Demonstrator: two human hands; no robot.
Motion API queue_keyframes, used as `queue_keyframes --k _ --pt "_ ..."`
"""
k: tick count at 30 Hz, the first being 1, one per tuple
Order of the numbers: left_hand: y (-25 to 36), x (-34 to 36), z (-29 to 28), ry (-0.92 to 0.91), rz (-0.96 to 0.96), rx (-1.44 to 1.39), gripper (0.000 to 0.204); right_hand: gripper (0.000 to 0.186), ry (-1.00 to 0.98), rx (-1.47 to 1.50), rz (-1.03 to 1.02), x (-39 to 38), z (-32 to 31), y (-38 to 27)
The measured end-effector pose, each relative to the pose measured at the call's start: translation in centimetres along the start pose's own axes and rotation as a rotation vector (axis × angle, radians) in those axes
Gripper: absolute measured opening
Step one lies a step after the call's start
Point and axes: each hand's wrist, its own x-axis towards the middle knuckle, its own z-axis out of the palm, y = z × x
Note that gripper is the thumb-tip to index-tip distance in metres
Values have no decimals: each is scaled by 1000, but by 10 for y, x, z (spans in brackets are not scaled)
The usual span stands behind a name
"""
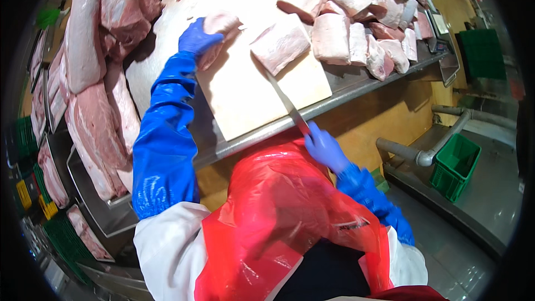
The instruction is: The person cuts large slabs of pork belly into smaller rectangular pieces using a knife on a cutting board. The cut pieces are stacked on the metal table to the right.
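My left hand [198,38], in a blue glove, is closed on a small pale piece of meat [221,24] at the far left of the white cutting board [245,100]. A larger block of meat [281,43] lies on the board to its right. My right hand [324,146], also gloved in blue, grips a knife [289,106] by its handle at the table's near edge. The blade points away from me, and its tip reaches the near side of the larger block.
Several cut meat blocks [356,5] are heaped at the far right of the metal table [384,81]. Long uncut meat slabs [83,33] are piled on the left. A green crate [456,164] stands low at the right near a metal pipe [409,149].
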Motion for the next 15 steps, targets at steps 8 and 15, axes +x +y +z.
queue_keyframes --k 8,15 --pt "66 13 104 -262 329 -526 66 29 210 1135 29 91 -45 45" --pt "71 -62 204 -379 -398 -1798 65 61 167 1227 -106 165 -74 86"
